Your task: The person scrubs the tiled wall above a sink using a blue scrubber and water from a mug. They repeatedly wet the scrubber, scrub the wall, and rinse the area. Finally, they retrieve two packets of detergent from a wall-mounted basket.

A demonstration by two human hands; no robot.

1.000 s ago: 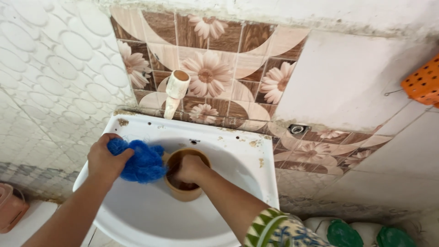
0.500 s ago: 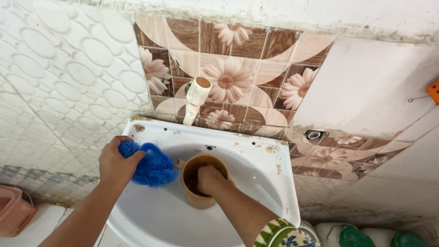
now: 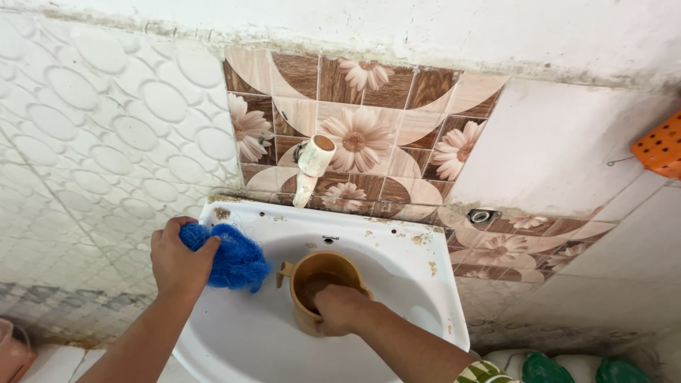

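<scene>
We're looking down at the white basin (image 3: 397,269), and our left hand (image 3: 177,262) is up at the basin's left rim, fingers & thumb clamped round a blue mesh scrubber (image 3: 234,261), which bulges out to the right of the fist and hangs over the bowl's edge. Right hand (image 3: 342,309) is on the tan plastic mug (image 3: 319,287), curled over its near rim, fingers hooked inside, thumb outside as far as we can see. The mug stands upright in the middle of the bowl w/ brownish water in it, its small handle poking left toward the scrubber; the two are close but not touching. Above the basin a cream plastic tap (image 3: 312,163) juts from the brown flower tiles (image 3: 362,135), spout angled down over the back rim. Left wall is white w/ oval relief. An orange perforated basket (image 3: 660,145) shows at the far right edge, and green-topped white sacks (image 3: 546,369) sit bottom right by our patterned sleeve (image 3: 482,372).
</scene>
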